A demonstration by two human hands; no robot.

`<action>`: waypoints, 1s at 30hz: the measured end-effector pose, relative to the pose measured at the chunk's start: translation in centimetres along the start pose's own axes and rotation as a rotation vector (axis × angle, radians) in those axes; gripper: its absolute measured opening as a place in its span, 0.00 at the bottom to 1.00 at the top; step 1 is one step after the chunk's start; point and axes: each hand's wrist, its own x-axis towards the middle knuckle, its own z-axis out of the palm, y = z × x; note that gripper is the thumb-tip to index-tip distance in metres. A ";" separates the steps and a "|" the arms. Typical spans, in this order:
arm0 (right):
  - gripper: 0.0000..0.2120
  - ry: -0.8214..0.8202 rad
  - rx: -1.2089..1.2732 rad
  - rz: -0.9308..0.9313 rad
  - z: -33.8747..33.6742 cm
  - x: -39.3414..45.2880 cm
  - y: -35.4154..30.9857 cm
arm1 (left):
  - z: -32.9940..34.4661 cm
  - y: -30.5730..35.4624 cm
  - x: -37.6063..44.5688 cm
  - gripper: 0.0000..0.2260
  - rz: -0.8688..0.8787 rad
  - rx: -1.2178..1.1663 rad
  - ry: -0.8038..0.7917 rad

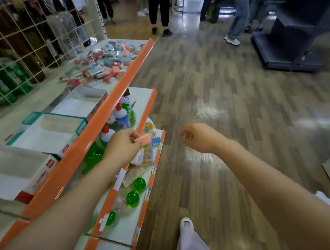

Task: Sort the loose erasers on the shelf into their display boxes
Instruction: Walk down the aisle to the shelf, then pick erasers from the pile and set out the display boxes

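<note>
Erasers point(105, 62) lie heaped at the shelf's point(93, 118) far end, one orange eraser point(142, 138) pinched in the left hand point(122, 147) beside it; right hand point(198, 137) loosely curled, holding nothing visible. Step looks like carry-to-box; next it needs matching to one of the display boxes point(49, 131).

Lower white shelf tier with orange edge strip point(149, 104) carries clear bottles of green liquid point(92, 155), white glue bottles with red nozzles point(121, 118) and a crinkled clear plastic packet point(143, 157); round green bottle caps point(139, 183) sit further along the same tier, near the front lip. White wire grid panel point(18, 43) stands behind the top shelf, green crates point(5, 81) visible through it; brown wood-pattern vinyl floor point(226, 93) runs alongside, glossy with glare. Several standing people's legs and shoes point(160, 14) at the far end of the aisle; an empty dark metal shelving unit point(298, 27) stands at the right; one white shoe with pale trouser leg point(186, 224) at the bottom edge.
</note>
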 end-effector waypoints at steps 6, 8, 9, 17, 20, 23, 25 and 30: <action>0.14 0.011 -0.024 -0.027 -5.0 9.7 4.3 | 1.3 3.2 10.3 0.05 -0.014 0.013 0.064; 0.15 0.008 -0.037 -0.048 -6.7 12.8 5.5 | 1.5 4.1 13.8 0.05 -0.025 0.017 0.101; 0.15 0.010 -0.043 -0.058 -7.6 14.3 6.0 | 1.5 4.5 15.4 0.05 -0.029 0.015 0.125; 0.15 0.029 -0.052 -0.141 -11.7 24.8 8.7 | 1.5 6.4 24.9 0.02 -0.083 0.022 0.221; 0.14 0.026 -0.024 -0.164 -12.3 28.7 9.2 | 1.3 6.6 27.9 0.02 -0.085 0.077 0.236; 0.14 0.025 -0.020 -0.201 -12.9 32.8 9.3 | 0.8 6.8 31.4 0.06 -0.070 0.139 0.246; 0.15 0.024 -0.037 -0.231 -13.7 35.8 9.0 | 0.3 6.7 34.1 0.07 -0.077 0.129 0.265; 0.15 0.016 -0.056 -0.291 -16.2 44.2 7.8 | -2.1 6.2 41.2 0.07 -0.151 0.078 0.372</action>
